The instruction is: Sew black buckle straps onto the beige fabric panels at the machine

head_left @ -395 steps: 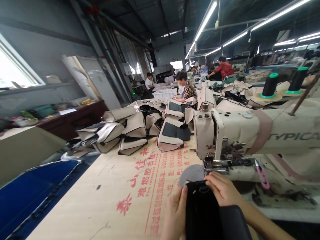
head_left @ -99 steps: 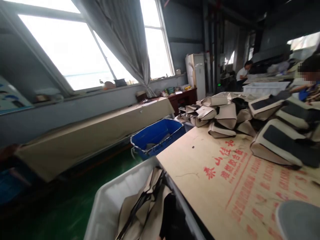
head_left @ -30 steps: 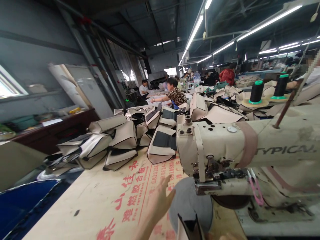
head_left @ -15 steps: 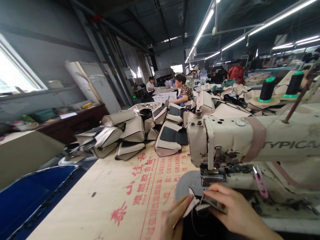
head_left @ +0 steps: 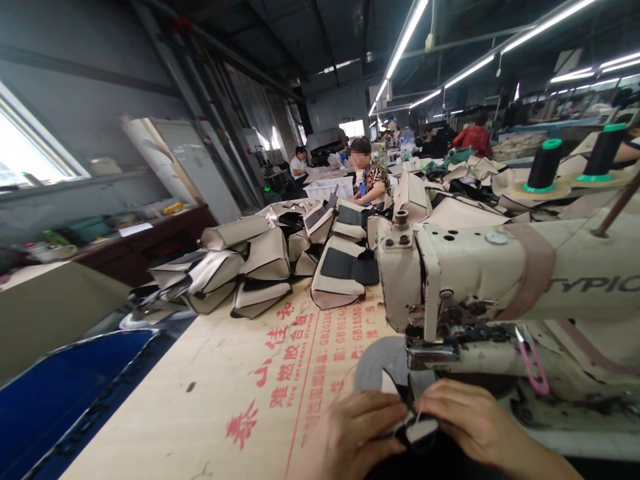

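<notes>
In front of the sewing machine (head_left: 475,267), both hands pinch a small beige and black sewn piece (head_left: 421,431), probably fabric or leather. My left hand (head_left: 357,427) is closed on its left side, fingertips pressed together. From the right, my right hand (head_left: 463,415) grips its edge, just below the machine's needle area. A pale thread shows between the fingertips, and a beige tip of material sticks up beyond my left fingers. Dark material lies below the hands. Behind them is a flat grey disc (head_left: 377,360). Pink-handled thread snips (head_left: 534,367) rest on the machine's base.
Stitched beige and black pieces (head_left: 265,257) are heaped at the back of the plywood table (head_left: 200,393). A blue bin (head_left: 70,400) stands at the left. Black thread spools (head_left: 544,167) sit behind the machine. A co-worker (head_left: 370,173) sits beyond the heap.
My hands have come closer together on the piece, and my left hand has shifted right. The piece has turned between the fingers. The view has shifted slightly.
</notes>
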Available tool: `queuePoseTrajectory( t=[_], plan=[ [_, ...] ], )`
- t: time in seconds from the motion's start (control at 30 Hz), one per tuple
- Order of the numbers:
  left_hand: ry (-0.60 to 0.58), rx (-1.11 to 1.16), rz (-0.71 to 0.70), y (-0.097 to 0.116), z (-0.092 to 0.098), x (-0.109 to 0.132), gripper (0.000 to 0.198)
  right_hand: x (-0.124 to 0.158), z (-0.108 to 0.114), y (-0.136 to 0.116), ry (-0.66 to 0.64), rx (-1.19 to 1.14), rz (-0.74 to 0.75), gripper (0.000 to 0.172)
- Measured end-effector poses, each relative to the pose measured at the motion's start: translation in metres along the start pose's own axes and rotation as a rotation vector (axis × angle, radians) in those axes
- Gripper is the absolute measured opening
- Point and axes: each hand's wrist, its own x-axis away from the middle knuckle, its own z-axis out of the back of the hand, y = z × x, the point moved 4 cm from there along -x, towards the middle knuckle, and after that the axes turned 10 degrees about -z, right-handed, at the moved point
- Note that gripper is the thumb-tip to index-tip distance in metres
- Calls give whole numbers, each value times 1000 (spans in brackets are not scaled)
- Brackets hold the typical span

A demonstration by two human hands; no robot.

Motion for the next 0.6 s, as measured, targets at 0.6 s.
queuePoseTrajectory(
  t=[0.6],
  plan=[
    [73,-159,-67,6,-13,-5,38,-3,-4,-3,77,131,-69,19]
  ],
)
